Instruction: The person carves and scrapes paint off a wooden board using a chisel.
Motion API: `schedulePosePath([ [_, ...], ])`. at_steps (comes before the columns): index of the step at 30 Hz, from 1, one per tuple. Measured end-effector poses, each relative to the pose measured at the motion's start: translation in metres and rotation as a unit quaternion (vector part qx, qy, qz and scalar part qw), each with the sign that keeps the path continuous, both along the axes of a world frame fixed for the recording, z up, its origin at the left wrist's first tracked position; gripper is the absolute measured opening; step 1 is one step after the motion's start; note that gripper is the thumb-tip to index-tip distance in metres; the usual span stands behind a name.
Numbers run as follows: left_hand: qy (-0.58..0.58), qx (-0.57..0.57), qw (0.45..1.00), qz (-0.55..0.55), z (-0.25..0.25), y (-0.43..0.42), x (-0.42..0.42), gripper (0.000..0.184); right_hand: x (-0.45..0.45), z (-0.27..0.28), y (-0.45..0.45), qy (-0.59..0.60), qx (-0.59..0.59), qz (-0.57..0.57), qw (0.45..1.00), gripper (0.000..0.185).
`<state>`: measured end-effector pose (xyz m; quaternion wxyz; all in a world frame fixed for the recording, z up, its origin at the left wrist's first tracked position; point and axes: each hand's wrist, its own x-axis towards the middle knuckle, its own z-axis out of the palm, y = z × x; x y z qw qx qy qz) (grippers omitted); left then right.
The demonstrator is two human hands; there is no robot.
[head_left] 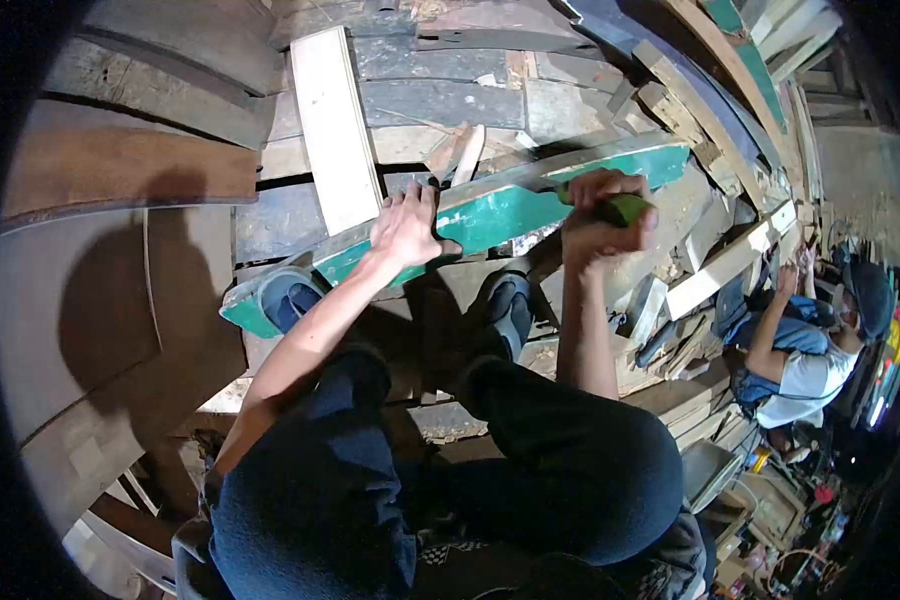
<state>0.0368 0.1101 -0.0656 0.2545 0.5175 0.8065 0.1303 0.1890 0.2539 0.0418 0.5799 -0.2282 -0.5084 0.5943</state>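
A long board with a green painted side (505, 215) lies across the view, its left end by my left shoe. My left hand (407, 228) rests on the board's upper edge, fingers spread. Above the board's right part, my right hand (610, 222) is wrapped round a green handle (625, 209). The tool's far part is dark and smeared by motion near the board's top edge, so its kind is unclear. A pale plank (336, 130) lies just beyond my left hand.
My shoes (510, 310) are below the board. Wood offcuts (705, 270) are piled at the right. Another person (810, 345) sits at the far right near scattered items. Large brown panels (120, 300) stand at the left.
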Motion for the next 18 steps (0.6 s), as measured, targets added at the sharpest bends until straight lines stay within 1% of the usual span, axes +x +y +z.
schedulePosePath([
  [1,0.0,0.0,1.0,-0.002,0.001,-0.002,0.001,0.105,0.001,0.007,-0.002,0.001,0.019,0.0,1.0,0.06],
  [3,0.005,0.01,1.0,0.007,-0.007,-0.005,0.002,0.104,0.0,0.005,-0.004,0.001,0.009,-0.001,1.0,0.06],
  [5,-0.003,0.012,1.0,-0.001,-0.003,-0.003,0.001,0.104,-0.009,-0.012,-0.003,-0.052,0.007,-0.03,0.998,0.059],
  [6,-0.015,-0.015,1.0,-0.004,-0.002,0.001,-0.001,0.104,-0.017,-0.015,0.002,-0.02,-0.006,-0.025,0.999,0.059],
  [9,-0.012,-0.033,0.999,0.0,0.003,0.0,0.001,0.111,-0.005,0.0,0.002,-0.005,-0.024,-0.005,1.0,0.058],
  [10,-0.051,-0.054,0.997,-0.004,0.016,0.002,-0.003,0.109,0.0,-0.001,0.005,0.027,-0.025,0.026,0.999,0.059],
  [13,-0.025,-0.027,0.999,-0.007,0.006,0.0,-0.001,0.109,-0.007,-0.013,0.004,-0.004,0.046,-0.004,0.999,0.061],
  [14,-0.042,-0.03,0.999,-0.012,0.008,0.002,-0.003,0.109,-0.011,-0.028,0.007,-0.008,0.036,0.0,0.999,0.06],
  [15,-0.046,-0.028,0.999,-0.008,0.007,0.002,-0.003,0.108,-0.016,-0.031,0.01,-0.006,0.046,-0.006,0.999,0.058],
  [17,-0.02,-0.045,0.999,-0.009,0.003,0.002,0.0,0.107,-0.014,-0.029,0.016,0.018,0.011,0.009,1.0,0.057],
  [18,-0.018,-0.031,0.999,-0.007,0.005,0.001,0.0,0.107,-0.014,-0.016,0.012,0.03,-0.005,0.008,1.0,0.056],
])
